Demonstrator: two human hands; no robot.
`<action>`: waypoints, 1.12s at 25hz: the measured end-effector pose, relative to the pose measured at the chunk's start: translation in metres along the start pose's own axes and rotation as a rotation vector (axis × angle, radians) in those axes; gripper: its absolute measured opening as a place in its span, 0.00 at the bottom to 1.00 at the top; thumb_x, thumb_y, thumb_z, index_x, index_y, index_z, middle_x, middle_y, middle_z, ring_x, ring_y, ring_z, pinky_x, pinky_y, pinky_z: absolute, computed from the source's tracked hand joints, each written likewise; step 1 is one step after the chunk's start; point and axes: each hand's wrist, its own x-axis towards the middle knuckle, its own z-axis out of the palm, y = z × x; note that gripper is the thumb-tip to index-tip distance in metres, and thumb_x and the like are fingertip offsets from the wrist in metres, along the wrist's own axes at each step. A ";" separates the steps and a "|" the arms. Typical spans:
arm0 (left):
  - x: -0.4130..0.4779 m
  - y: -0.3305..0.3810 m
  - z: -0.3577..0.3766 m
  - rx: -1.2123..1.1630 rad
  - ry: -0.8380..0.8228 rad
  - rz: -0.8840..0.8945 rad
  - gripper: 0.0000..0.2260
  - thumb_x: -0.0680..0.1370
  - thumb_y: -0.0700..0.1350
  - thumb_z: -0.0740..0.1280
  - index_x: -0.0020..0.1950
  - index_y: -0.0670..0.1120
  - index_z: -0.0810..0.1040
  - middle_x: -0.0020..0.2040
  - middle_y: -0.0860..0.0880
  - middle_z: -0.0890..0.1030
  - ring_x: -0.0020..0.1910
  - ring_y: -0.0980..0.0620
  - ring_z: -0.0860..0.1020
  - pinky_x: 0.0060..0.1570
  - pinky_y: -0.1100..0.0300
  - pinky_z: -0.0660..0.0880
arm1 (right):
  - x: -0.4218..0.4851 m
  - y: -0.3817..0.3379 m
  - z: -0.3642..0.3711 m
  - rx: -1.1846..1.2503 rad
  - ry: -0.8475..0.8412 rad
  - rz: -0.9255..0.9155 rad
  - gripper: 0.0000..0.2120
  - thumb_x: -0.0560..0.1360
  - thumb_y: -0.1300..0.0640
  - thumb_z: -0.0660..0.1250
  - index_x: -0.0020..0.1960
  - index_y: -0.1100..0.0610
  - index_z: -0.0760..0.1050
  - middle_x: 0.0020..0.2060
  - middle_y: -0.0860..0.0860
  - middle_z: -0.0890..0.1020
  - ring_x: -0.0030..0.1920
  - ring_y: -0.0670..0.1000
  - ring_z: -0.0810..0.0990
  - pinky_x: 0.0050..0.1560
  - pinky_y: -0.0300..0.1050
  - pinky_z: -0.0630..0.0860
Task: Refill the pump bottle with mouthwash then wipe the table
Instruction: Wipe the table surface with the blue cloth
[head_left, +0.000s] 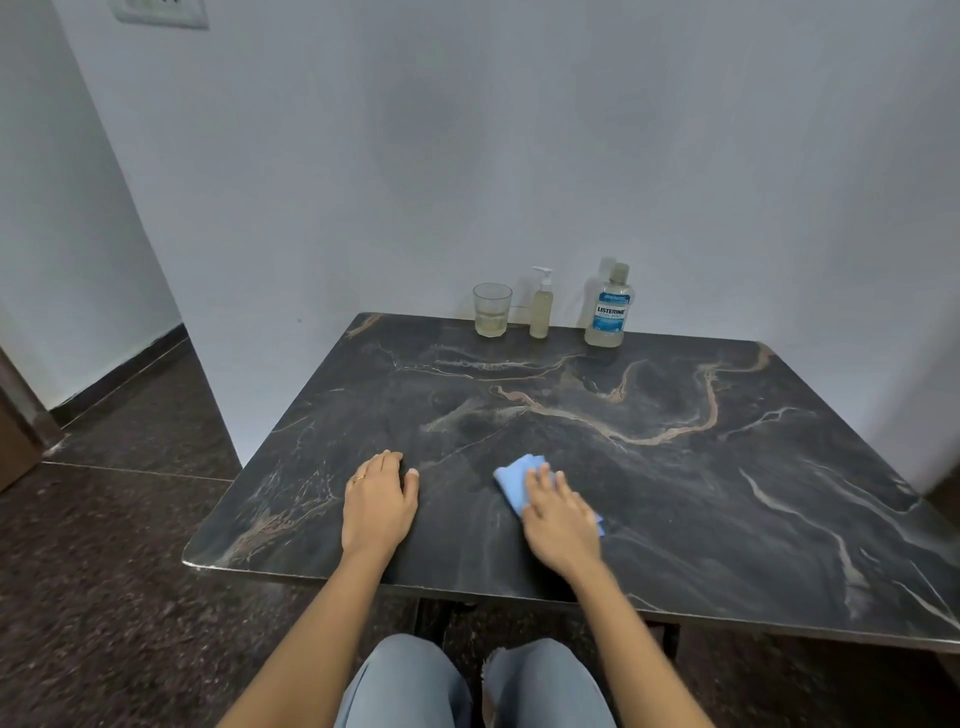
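Note:
A dark marble table (675, 493) fills the middle of the view. At its far edge, against the wall, stand a small pump bottle (541, 306) with pale yellowish liquid and a Listerine mouthwash bottle (608, 309), cap on. My right hand (558, 512) presses flat on a folded blue cloth (514, 480) near the front of the table. My left hand (379, 499) rests palm down on the bare tabletop to the left of it, holding nothing.
A clear glass (491, 310) with a little pale liquid stands left of the pump bottle. White walls close the back and left. Dark stone floor (104, 571) lies left of the table. My knees show below the front edge.

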 end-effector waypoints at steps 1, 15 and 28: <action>-0.001 0.000 0.000 -0.004 -0.002 -0.001 0.18 0.82 0.49 0.58 0.68 0.42 0.72 0.69 0.44 0.74 0.69 0.46 0.69 0.69 0.50 0.64 | -0.002 -0.018 0.006 -0.017 -0.013 -0.061 0.26 0.81 0.54 0.48 0.78 0.52 0.49 0.78 0.50 0.49 0.78 0.52 0.47 0.74 0.49 0.48; -0.005 0.000 -0.008 -0.099 0.047 -0.010 0.14 0.80 0.47 0.62 0.64 0.43 0.77 0.61 0.47 0.80 0.62 0.46 0.74 0.63 0.52 0.68 | 0.034 0.039 -0.036 0.002 -0.120 0.088 0.26 0.82 0.51 0.45 0.78 0.52 0.44 0.78 0.48 0.45 0.78 0.49 0.45 0.75 0.52 0.46; -0.001 -0.001 -0.004 -0.074 0.101 -0.079 0.14 0.80 0.45 0.61 0.64 0.41 0.75 0.62 0.44 0.78 0.63 0.44 0.72 0.64 0.51 0.65 | 0.052 -0.055 0.014 -0.038 -0.104 -0.187 0.26 0.82 0.51 0.45 0.78 0.53 0.47 0.78 0.48 0.49 0.77 0.50 0.47 0.75 0.52 0.44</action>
